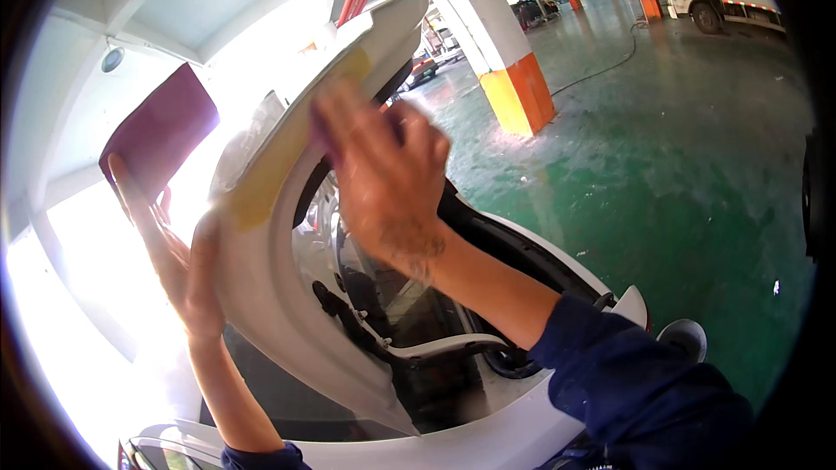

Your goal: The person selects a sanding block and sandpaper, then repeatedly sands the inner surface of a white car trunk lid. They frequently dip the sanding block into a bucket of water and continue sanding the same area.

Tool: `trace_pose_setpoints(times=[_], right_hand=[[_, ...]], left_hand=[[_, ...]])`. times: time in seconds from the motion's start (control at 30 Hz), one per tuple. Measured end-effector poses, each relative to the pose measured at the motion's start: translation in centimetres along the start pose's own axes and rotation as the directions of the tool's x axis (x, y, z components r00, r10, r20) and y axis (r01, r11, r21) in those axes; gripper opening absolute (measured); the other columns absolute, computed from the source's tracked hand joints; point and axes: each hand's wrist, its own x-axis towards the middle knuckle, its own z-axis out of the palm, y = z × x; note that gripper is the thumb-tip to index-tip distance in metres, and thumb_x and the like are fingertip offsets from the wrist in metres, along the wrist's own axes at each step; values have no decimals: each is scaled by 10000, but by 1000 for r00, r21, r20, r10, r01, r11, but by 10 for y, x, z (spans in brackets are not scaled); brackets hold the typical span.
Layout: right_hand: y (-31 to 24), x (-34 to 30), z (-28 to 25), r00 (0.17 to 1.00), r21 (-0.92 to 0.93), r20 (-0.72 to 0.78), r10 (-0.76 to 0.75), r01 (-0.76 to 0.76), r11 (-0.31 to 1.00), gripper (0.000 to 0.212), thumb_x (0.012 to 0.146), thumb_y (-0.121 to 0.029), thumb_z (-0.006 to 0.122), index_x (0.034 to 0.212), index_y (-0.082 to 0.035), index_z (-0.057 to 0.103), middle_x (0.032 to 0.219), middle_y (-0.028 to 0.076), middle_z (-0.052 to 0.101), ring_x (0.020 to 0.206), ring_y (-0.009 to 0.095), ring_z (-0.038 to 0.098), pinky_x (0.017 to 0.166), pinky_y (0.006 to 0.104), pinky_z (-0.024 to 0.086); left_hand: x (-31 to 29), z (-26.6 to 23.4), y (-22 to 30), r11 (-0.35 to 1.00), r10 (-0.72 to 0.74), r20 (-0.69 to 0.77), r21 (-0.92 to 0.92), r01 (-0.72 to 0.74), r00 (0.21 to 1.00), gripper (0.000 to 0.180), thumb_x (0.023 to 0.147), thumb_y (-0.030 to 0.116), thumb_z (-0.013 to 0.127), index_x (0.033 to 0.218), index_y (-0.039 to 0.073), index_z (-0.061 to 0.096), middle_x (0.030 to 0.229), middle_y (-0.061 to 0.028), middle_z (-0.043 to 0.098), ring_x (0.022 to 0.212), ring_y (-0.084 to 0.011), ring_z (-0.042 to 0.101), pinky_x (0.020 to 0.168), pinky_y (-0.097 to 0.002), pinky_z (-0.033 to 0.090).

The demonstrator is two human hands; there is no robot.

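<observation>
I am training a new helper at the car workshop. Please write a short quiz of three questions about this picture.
1. True or false: the left hand holds a dark red sheet.
2. What does the right hand press on? A) white car panel B) truck C) pillar
3. What colour is the patch on the white car panel?

Key: 1 true. 2 A, the white car panel. 3 yellow.
</observation>
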Motion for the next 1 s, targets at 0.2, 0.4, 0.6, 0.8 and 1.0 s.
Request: trace_pose_setpoints(times=[0.2,0.4,0.6,0.8,1.0], right_hand=[[-33,-22,-4,999,108,43,-21,17,994,580,859,-147,693,1435,-145,626,1514,-28,544,1123,313,502,948,431,359],[-44,-18,2,996,122,32,86,-89,989,559,886,-136,687,1439,-124,616,1511,-7,535,1125,314,484,963,448,339],[-7,0,5,993,85,-2,118,-117,990,560,841,-135,698,1400,-135,660,1544,-15,527,1097,297,497,932,450,349],[0,-6,10,997,43,-76,12,-9,999,552,801,-147,736,1351,-111,697,1531,-20,545,1103,282,500,928,426,349],[-10,-1,-2,999,53,-48,-16,18,998,564,790,-153,749,1350,-111,690,1477,-36,562,1110,279,502,902,436,339]], left_hand=[[3,2,4,1000,17,-3,-26,-17,1000,990,880,359,675,1687,116,155,1739,-179,129,1610,-367,102,1265,-621,136],[2,2,6,1000,9,7,1,-9,1000,982,888,394,672,1684,117,168,1738,-180,131,1609,-369,102,1269,-624,133],[-2,-3,3,999,-15,25,32,15,1000,967,909,427,660,1680,104,173,1735,-173,154,1605,-378,119,1261,-636,148],[-2,-3,4,999,-7,-2,51,7,1000,968,913,450,663,1673,81,191,1730,-182,171,1599,-375,153,1263,-620,161],[1,5,10,999,-2,-11,47,2,1000,913,942,541,608,1679,178,210,1728,-152,194,1586,-379,207,1265,-625,188]])
